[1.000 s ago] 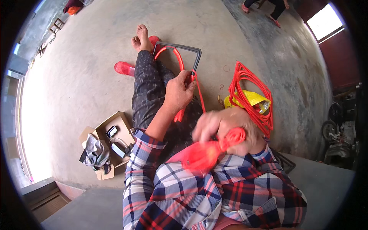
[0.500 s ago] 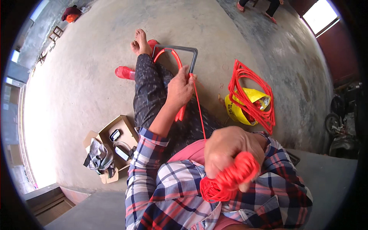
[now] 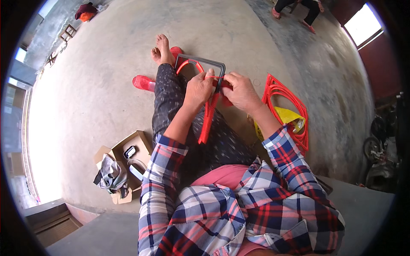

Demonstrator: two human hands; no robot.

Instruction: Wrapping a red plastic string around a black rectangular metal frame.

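Observation:
Over my lap, my left hand [image 3: 198, 88] is closed around the side of a dark grey angular frame [image 3: 209, 61], thumb up. Inside the frame curves a red-covered arch [image 3: 188, 65]. A red strip [image 3: 206, 123], perhaps the frame's wrapped side, hangs below my left hand. My right hand [image 3: 242, 91] is closed at the frame's right side, pinching red cord [image 3: 216, 77] that runs taut between both hands. Blurred red under my right palm looks like the cord bundle, mostly hidden.
To the right, red-wrapped frames [image 3: 302, 109] lean on a yellow bag [image 3: 287, 116]. At left sits an open cardboard box [image 3: 139, 141] holding a cloth [image 3: 112, 173] and small devices. Red slippers [image 3: 144, 82] lie near my bare foot [image 3: 162, 49]. Another person's legs [image 3: 314, 15] show far right.
My right hand has moved up and forward from my chest to the frame beside my left hand. The long stretch of cord between the hands has shortened. My left hand keeps its hold.

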